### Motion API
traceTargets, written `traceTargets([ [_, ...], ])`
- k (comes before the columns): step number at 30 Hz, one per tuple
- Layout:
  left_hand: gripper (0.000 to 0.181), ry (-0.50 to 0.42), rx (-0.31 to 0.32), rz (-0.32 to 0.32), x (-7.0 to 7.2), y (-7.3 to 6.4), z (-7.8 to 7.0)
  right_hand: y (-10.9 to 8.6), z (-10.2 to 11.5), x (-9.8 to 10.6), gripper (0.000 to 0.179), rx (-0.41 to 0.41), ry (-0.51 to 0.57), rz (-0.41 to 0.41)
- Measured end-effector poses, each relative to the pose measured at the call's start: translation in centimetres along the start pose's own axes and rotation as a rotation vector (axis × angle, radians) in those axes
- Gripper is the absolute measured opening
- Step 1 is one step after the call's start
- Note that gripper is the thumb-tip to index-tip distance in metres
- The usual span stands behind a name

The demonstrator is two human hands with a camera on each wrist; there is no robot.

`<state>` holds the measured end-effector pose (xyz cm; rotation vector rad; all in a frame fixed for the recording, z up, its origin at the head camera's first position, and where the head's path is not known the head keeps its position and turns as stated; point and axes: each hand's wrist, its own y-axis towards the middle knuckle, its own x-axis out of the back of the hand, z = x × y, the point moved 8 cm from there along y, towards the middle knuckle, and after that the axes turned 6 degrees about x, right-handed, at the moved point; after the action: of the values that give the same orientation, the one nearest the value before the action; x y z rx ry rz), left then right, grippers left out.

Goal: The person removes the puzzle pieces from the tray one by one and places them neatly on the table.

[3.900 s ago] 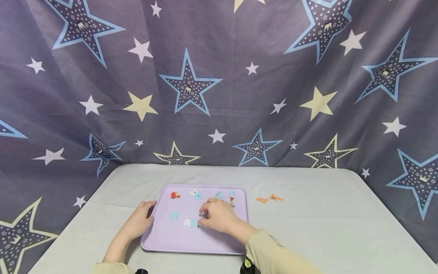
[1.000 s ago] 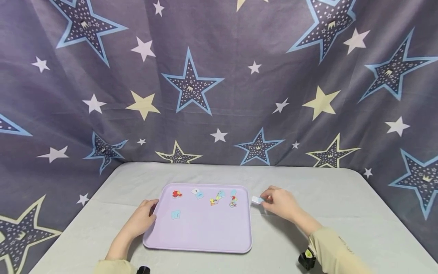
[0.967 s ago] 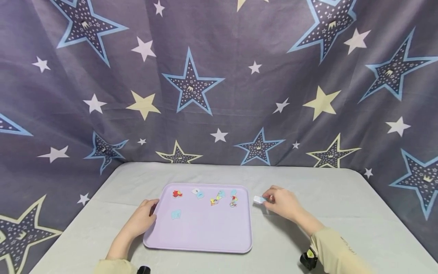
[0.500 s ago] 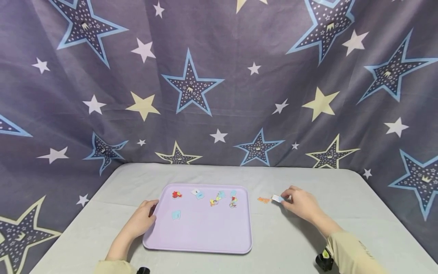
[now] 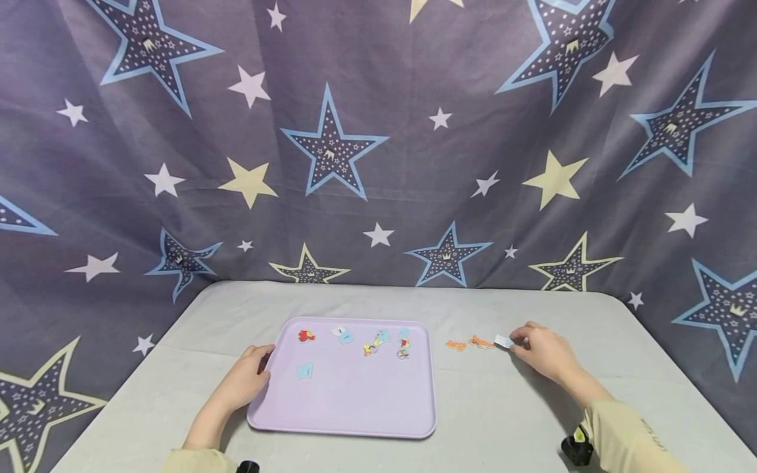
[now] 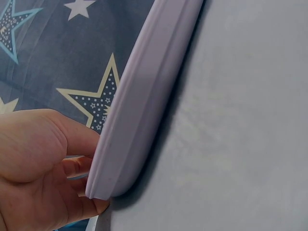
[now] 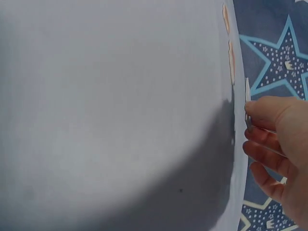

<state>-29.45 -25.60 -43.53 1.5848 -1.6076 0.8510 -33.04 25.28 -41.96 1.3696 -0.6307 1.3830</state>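
My left hand (image 5: 241, 380) is at the left side of the lilac tray (image 5: 343, 408). In the left wrist view its thumb and fingers grip the tray's rim (image 6: 130, 101) near a corner. My right hand (image 5: 547, 353) pinches a flat white and light-blue puzzle piece (image 5: 503, 341) between thumb and fingertips. That piece (image 7: 247, 91) shows edge-on in the right wrist view, above the tabletop. To its left two orange pieces, one smaller (image 5: 456, 345) and one longer (image 5: 481, 342), lie on the table.
Along the tray's far side lie a red piece (image 5: 305, 336), white-and-blue pieces (image 5: 343, 335), a yellow cluster (image 5: 370, 349) and a column of colourful pieces (image 5: 404, 343). A light-blue piece (image 5: 304, 371) lies nearer. Behind the pale-covered table (image 5: 532, 420) hangs a star-patterned curtain (image 5: 402, 171).
My right hand has carried the white and light-blue piece off the tray and rightward past the orange pieces, uncovering them. The left hand has stayed at the tray's edge.
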Motion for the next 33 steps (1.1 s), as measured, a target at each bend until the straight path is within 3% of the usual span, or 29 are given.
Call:
traceTargets([
  [23, 0.047, -0.013, -0.010, -0.006, 0.0, -0.1, -0.1, -0.2, -1.0, -0.8, 0.019, -0.047, -0.034, 0.063],
  [28, 0.047, -0.008, -0.012, -0.010, 0.0, -0.1, 0.1, 0.3, -0.1, -0.4, 0.021, -0.021, -0.044, 0.058],
  [33, 0.047, -0.006, -0.014, -0.007, 0.0, -0.1, 0.0, 1.3, 2.1, 0.1, 0.022, 0.049, -0.052, 0.035],
])
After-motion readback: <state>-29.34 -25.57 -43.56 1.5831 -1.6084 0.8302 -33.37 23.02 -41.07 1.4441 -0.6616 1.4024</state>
